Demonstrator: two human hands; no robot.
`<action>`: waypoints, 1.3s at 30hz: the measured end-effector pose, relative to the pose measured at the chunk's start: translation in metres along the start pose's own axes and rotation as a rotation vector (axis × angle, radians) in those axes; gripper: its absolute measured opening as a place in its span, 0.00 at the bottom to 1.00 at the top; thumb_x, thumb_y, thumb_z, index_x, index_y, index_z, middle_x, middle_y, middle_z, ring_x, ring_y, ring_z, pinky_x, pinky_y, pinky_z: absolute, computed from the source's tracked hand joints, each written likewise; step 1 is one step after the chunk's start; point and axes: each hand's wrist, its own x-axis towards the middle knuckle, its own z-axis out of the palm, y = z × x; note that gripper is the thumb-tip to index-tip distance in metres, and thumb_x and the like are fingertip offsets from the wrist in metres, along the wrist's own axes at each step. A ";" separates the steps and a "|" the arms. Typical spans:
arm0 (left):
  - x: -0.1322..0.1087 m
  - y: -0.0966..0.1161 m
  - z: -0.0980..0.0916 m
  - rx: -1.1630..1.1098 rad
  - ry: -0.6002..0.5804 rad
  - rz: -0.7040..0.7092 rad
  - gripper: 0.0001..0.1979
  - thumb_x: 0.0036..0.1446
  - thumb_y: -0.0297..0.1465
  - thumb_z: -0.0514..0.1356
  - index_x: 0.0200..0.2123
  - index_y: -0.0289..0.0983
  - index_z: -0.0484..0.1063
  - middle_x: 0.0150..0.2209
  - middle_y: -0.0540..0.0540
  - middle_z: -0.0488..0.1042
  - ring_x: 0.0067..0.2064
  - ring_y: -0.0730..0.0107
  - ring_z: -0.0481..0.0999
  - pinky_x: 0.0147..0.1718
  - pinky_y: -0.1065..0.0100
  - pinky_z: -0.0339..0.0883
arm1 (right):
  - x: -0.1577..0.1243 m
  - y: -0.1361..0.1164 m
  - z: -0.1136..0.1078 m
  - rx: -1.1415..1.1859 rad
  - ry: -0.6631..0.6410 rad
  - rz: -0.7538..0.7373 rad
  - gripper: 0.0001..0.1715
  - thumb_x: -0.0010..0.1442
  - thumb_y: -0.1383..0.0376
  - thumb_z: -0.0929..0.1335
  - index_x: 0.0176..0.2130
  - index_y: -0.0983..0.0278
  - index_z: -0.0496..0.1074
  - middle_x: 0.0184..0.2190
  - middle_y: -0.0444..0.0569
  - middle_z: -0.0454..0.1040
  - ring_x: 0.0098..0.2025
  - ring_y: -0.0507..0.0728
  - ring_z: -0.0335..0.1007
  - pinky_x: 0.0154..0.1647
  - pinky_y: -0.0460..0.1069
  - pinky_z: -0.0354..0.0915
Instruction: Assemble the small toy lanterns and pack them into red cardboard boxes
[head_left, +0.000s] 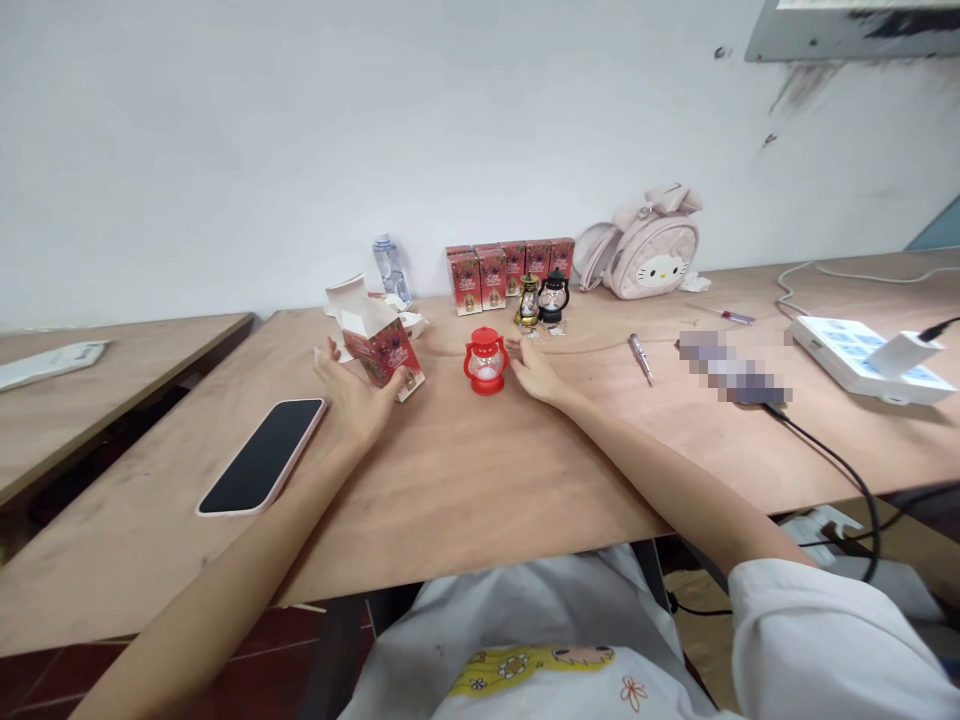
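My left hand (358,398) grips a small red printed carton (381,352), tilted, with its white top flaps standing up. A small red lantern (487,362) stands upright on the table in front of me, its clear globe facing me. My right hand (535,372) rests on the table just right of the lantern, fingers stretched out toward it; I cannot tell whether the fingertips touch its handle. Behind that hand stand a gold lantern (528,300) and a black lantern (554,297).
Several closed red boxes (480,282) line the wall beside a water bottle (392,268). A pink bag (656,250) sits to their right. Phones lie at left (262,456) and right, near a screwdriver (641,358) and a white power strip (862,355). The table's left edge borders a gap.
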 end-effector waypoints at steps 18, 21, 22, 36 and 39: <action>-0.013 0.057 0.073 0.004 -0.629 -0.275 0.38 0.40 0.46 0.69 0.52 0.35 0.66 0.51 0.35 0.72 0.54 0.45 0.69 0.52 0.48 0.63 | 0.026 -0.007 -0.011 -0.826 -0.047 -0.088 0.19 0.65 0.71 0.56 0.51 0.69 0.67 0.47 0.61 0.74 0.50 0.65 0.63 0.51 0.57 0.56; -0.006 0.060 0.088 -0.192 -0.660 -0.380 0.28 0.40 0.41 0.70 0.45 0.35 0.71 0.44 0.39 0.77 0.47 0.52 0.75 0.49 0.54 0.66 | 0.027 -0.007 -0.011 -0.878 -0.084 -0.106 0.18 0.66 0.70 0.57 0.50 0.70 0.68 0.48 0.62 0.73 0.50 0.64 0.64 0.51 0.56 0.55; -0.006 0.061 0.091 -0.263 -0.631 -0.431 0.27 0.38 0.39 0.71 0.43 0.34 0.72 0.42 0.39 0.77 0.45 0.53 0.76 0.48 0.55 0.67 | 0.027 -0.008 -0.011 -0.893 -0.090 -0.107 0.18 0.66 0.69 0.56 0.50 0.70 0.69 0.48 0.62 0.73 0.51 0.64 0.63 0.51 0.56 0.55; -0.014 0.062 0.061 -0.800 -0.376 -0.678 0.22 0.42 0.34 0.67 0.43 0.39 0.70 0.37 0.49 0.75 0.35 0.69 0.74 0.33 0.71 0.69 | 0.027 -0.006 -0.012 -0.910 -0.129 -0.216 0.16 0.66 0.71 0.57 0.49 0.69 0.67 0.48 0.60 0.73 0.50 0.63 0.64 0.47 0.54 0.55; -0.013 0.063 0.059 -0.844 -0.301 -0.796 0.17 0.43 0.35 0.64 0.38 0.39 0.67 0.31 0.53 0.72 0.24 0.75 0.69 0.18 0.75 0.62 | 0.023 -0.007 -0.012 -0.906 -0.187 -0.309 0.14 0.65 0.71 0.58 0.45 0.68 0.69 0.44 0.59 0.73 0.49 0.63 0.64 0.47 0.53 0.56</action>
